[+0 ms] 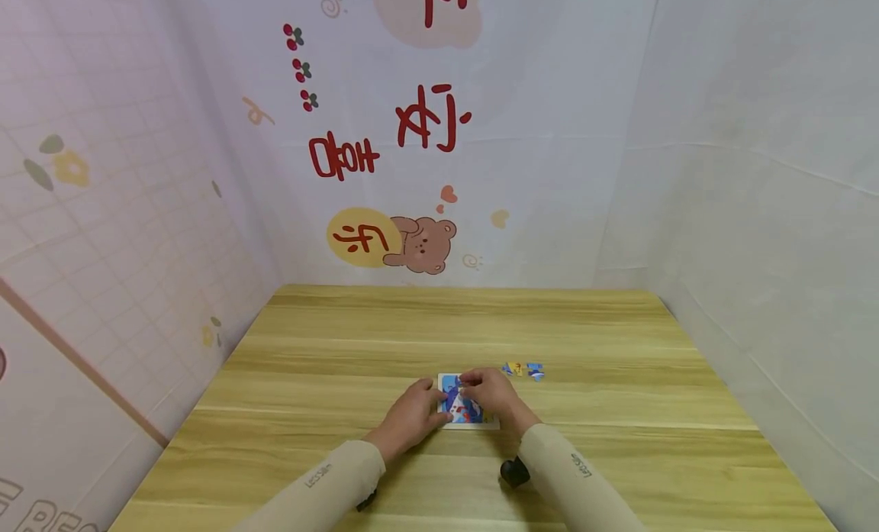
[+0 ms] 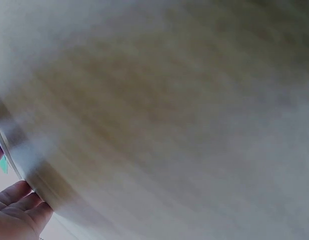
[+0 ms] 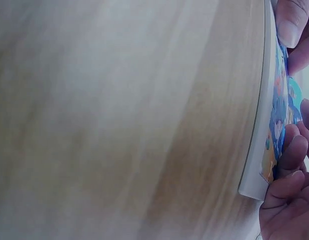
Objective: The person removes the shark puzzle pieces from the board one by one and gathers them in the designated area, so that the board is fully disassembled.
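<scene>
A small jigsaw puzzle (image 1: pixel 463 414) in a white-rimmed tray lies flat on the table, its picture mostly blue with white, red and some yellow. At its left side rests my left hand (image 1: pixel 410 414), thumb and fingertips touching the edge and the picture. My right hand (image 1: pixel 496 394) reaches over the upper right part and covers some of it. Between its thumb and fingers it pinches a puzzle piece (image 3: pixel 294 93), blue and teal, tilted up from the picture in the right wrist view. In the left wrist view, several fingers (image 2: pixel 24 202) sit along the tray's edge.
Loose puzzle pieces, one yellow and blue (image 1: pixel 513 369) and another blue and white (image 1: pixel 536 372), lie just beyond my right hand. Wood-grain table (image 1: pixel 330 349) surrounds the tray, with printed white cloth walls (image 1: pixel 549 173) behind and at both sides.
</scene>
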Demonstrator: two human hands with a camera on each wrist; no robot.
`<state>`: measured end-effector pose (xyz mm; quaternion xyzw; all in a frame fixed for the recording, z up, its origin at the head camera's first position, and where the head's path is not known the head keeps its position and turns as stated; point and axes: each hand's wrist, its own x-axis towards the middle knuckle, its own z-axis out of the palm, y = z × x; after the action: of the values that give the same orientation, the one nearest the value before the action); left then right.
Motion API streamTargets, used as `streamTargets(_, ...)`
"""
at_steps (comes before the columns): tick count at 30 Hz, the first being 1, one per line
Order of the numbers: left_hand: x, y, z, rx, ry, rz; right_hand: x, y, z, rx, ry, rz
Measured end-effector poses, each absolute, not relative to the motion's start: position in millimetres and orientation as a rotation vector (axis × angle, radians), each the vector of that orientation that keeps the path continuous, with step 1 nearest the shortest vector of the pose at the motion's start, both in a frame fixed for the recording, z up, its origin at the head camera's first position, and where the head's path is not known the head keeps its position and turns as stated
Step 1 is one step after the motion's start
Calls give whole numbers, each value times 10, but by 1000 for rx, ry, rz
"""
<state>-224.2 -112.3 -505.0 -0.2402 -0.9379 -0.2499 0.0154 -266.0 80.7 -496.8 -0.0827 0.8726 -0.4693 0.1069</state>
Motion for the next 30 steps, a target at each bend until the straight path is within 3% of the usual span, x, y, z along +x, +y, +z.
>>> streamTargets(30, -2241, -1131, -5083, -725, -2935, -776, -2666, 718, -5005, -94, 2599, -1429)
